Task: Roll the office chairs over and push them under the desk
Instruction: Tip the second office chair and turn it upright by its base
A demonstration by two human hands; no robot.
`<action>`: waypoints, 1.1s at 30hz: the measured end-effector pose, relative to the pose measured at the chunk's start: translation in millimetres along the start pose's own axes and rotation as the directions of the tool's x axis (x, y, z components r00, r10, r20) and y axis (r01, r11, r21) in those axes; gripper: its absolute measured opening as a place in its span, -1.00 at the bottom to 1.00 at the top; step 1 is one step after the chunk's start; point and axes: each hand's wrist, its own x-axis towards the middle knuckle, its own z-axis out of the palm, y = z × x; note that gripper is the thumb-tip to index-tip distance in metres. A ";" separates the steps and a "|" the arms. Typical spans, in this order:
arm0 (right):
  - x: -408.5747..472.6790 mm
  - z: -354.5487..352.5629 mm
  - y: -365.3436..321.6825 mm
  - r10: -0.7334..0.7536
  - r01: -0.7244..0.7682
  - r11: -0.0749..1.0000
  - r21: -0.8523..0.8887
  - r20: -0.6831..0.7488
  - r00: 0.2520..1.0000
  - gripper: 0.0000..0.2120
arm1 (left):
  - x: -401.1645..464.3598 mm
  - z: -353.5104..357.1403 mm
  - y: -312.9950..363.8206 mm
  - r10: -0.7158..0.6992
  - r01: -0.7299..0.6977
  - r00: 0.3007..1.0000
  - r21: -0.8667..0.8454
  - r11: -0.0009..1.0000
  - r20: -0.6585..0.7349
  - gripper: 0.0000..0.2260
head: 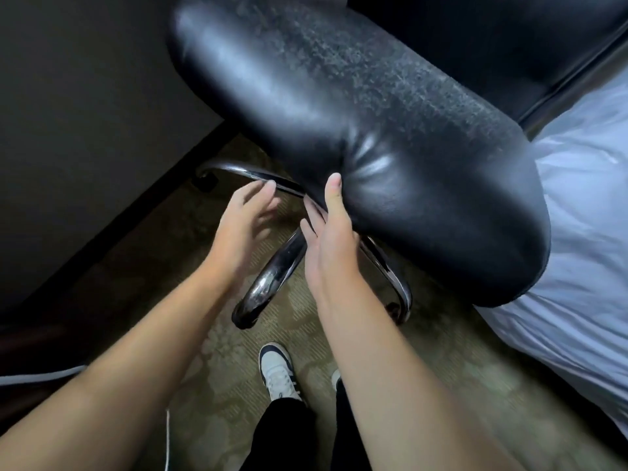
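Observation:
A black leather office chair [356, 113] fills the upper middle of the head view, its worn padded backrest top close below me. Chrome legs of its base [272, 280] with dark castors spread over the carpet beneath. My right hand [331, 239] lies flat against the near face of the backrest, fingers straight and thumb up on the leather. My left hand [243, 222] hovers just left of the backrest, fingers relaxed and spread, touching nothing that I can see. No desk is visible.
A dark wall [85, 96] with a dark baseboard runs along the left. A bed with pale blue-white bedding [584, 249] lies close on the right. Patterned beige carpet [424, 368] lies underfoot, with my white shoe [277, 370] and a thin white cable [167, 440] near the bottom.

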 end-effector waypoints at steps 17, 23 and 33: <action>-58.6 -44.4 -30.7 -0.152 0.200 0.721 -0.664 0.130 0.980 -0.82 | 4.7 54.7 25.4 0.068 -0.081 0.991 -0.108 0.991 -0.119 -0.44; -58.5 -48.9 -83.9 -0.358 0.306 0.563 -0.768 0.108 0.927 -0.83 | -9.2 45.8 2.9 0.078 -0.088 0.990 -0.079 0.993 -0.119 -0.38; -61.6 -62.5 -7.9 -0.488 0.385 0.521 -0.762 0.104 0.866 -0.71 | -28.6 12.1 -24.9 -0.015 -0.009 0.996 -0.266 0.964 -0.087 -0.50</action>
